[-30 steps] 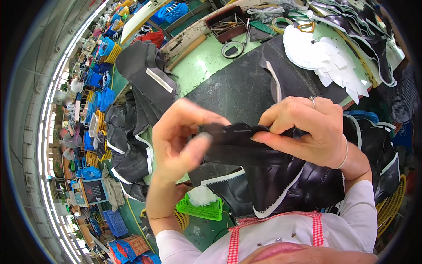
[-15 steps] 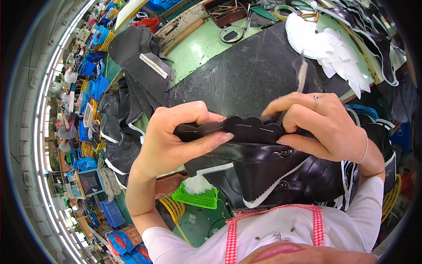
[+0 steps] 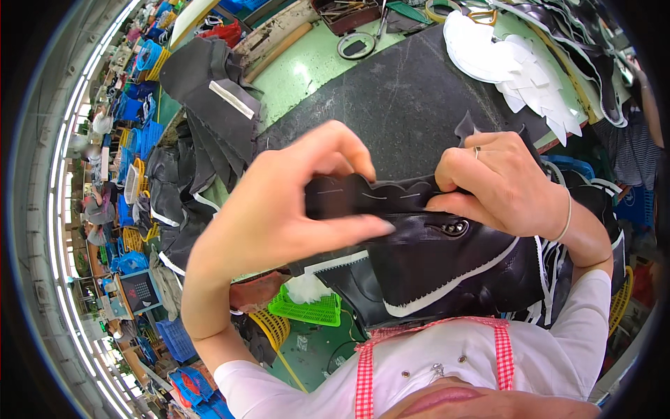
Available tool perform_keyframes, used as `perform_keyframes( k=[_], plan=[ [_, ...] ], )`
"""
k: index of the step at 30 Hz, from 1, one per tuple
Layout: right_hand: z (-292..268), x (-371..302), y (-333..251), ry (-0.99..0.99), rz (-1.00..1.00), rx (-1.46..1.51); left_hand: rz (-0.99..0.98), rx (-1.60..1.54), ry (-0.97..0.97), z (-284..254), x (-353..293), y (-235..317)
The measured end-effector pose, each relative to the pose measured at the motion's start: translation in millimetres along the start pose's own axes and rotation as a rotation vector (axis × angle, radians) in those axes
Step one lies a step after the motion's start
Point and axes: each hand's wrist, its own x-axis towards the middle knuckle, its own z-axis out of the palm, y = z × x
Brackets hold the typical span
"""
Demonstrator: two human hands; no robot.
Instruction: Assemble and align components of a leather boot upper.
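Note:
A black leather piece (image 3: 408, 232) with a scalloped top edge stretches between my hands. Pale stitch-like marks run along the scallops, and a dark metal ornament (image 3: 452, 228) sits on the band below. Fingers and thumb of my left hand (image 3: 258, 209) are parted around the left part of that edge, somewhat blurred. At the right end of the scallops, my right hand (image 3: 492, 183) pinches the edge between curled fingers and thumb. Behind it a dark pointed strip (image 3: 466, 126) sticks up. The lower part of the leather has a white zigzag-edged border (image 3: 447, 292).
A dark mat (image 3: 370, 112) covers much of the green table (image 3: 300, 73). White cut pieces (image 3: 516, 70) lie at the far right, dark stacked pieces (image 3: 216, 105) at the left. Tape roll (image 3: 356, 47) and tool tray (image 3: 342, 14) stand at the back. A green basket (image 3: 307, 307) sits below.
My left hand has loosened its pinch, its fingers and thumb spreading apart. My right hand keeps its pinch, fingers more curled. The leather has tilted, showing more of the ornament.

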Motion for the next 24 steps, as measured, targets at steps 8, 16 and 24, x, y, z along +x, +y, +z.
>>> perform_keyframes(
  k=[8, 16, 24],
  plan=[
    [-17.5, -5.8, 7.0, -0.243, 0.088, 0.161, 0.121, 0.216, -0.051, 1.9, -4.8, -12.0],
    [-22.7, -12.4, 6.9, -0.142, -0.080, 0.108, 0.162, 0.134, -0.113, -9.8, -6.7, -23.3],
    [-20.2, -19.5, 12.4, -0.188, -0.067, 0.067, 0.145, 0.026, -0.065, -11.6, -21.1, -39.8]
  ],
)
